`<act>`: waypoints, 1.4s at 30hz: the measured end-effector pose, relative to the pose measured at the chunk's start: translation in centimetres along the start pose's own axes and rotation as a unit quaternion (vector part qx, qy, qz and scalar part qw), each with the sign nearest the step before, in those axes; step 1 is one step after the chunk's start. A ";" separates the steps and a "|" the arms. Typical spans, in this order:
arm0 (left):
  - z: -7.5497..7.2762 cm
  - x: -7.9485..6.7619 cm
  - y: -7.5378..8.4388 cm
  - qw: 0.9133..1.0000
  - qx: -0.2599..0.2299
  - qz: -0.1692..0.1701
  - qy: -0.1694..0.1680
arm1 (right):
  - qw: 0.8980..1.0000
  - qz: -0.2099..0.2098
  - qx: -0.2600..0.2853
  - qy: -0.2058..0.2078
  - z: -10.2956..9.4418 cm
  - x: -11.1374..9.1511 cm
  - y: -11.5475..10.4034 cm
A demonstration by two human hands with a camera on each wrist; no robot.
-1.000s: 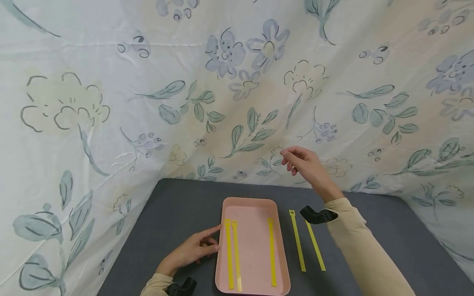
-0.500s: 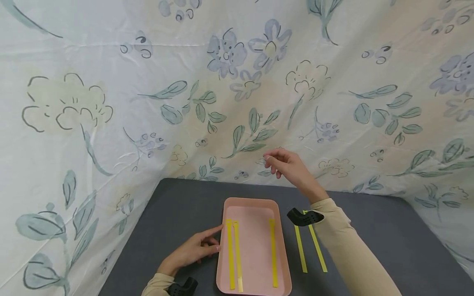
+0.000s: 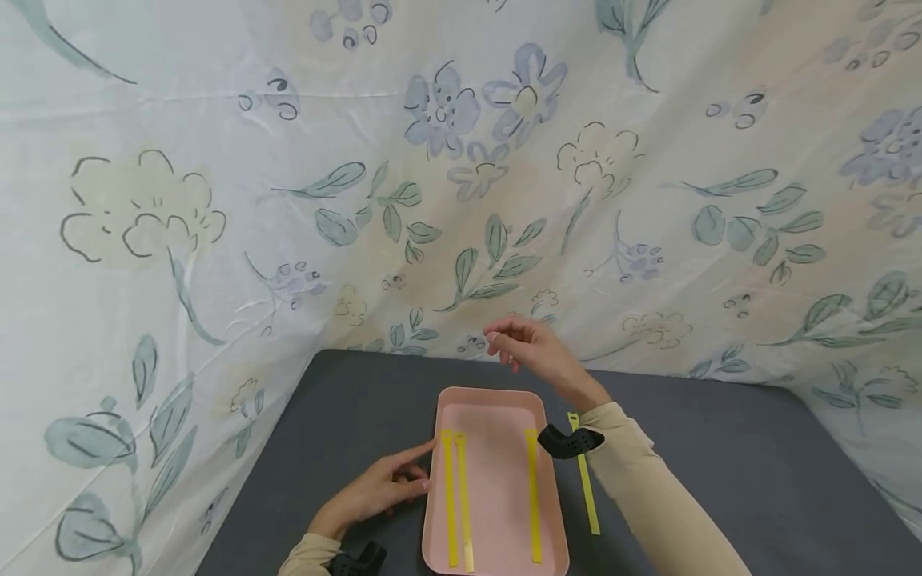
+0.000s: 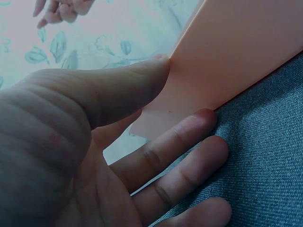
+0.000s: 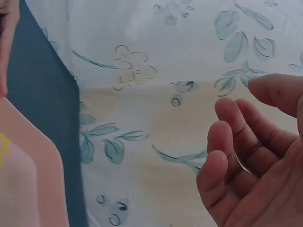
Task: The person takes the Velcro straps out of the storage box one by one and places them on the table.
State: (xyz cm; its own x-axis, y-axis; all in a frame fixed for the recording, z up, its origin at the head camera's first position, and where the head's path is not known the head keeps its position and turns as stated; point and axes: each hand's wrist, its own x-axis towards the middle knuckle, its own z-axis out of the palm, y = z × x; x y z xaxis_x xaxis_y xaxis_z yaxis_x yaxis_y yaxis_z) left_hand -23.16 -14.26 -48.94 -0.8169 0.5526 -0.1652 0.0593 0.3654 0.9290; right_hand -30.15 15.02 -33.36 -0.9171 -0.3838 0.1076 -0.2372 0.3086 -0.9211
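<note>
A pink rectangular tray (image 3: 497, 408) lies on the table in the head view. Inside it are three flat yellow straps with slotted heads: two side by side at the left, a left strap (image 3: 450, 504) and its neighbour (image 3: 464, 504), and one right strap (image 3: 535, 512). Another yellow strap (image 3: 587, 496) lies on the table right of the tray, partly behind the right forearm. My left hand (image 3: 374, 490) touches the tray's left side, its thumb (image 4: 142, 78) against the rim. Above the tray's far end hovers my right hand (image 3: 536, 352), fingers loosely bent, holding nothing.
The dark grey table (image 3: 360, 400) extends around the tray. A floral cloth (image 3: 403, 200) hangs behind the table and at both sides. Each wrist wears a black band, such as the right wristband (image 3: 569, 442).
My right hand has moved left and slightly down, from right of the tray to above its far end. Its forearm now hides the second outside strap. The left hand stays at the tray.
</note>
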 end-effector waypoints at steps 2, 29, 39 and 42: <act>0.1 0.1 0.0 1.000 0.000 -0.001 0.001 | 1.000 0.003 -0.004 -0.001 0.3 -0.1 0.4; -0.1 0.4 0.2 1.000 0.003 -0.007 -0.006 | 0.994 0.089 0.015 -0.065 5.2 -1.0 8.0; -0.4 0.6 0.3 1.000 0.014 -0.008 -0.014 | 0.986 0.099 -0.079 -0.106 6.6 -1.1 10.6; -0.5 0.6 0.4 1.000 0.015 -0.011 -0.018 | 0.978 0.102 -0.125 -0.130 6.9 -1.3 11.2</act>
State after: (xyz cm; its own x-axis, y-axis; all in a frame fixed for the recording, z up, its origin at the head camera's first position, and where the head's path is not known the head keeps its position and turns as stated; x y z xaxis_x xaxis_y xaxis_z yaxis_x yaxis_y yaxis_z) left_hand -23.88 -14.17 -48.49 -0.7968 0.5711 -0.1974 0.0601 0.3999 0.9146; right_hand -29.40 12.99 -46.41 -0.8492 -0.4898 -0.1973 -0.1580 0.5922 -0.7901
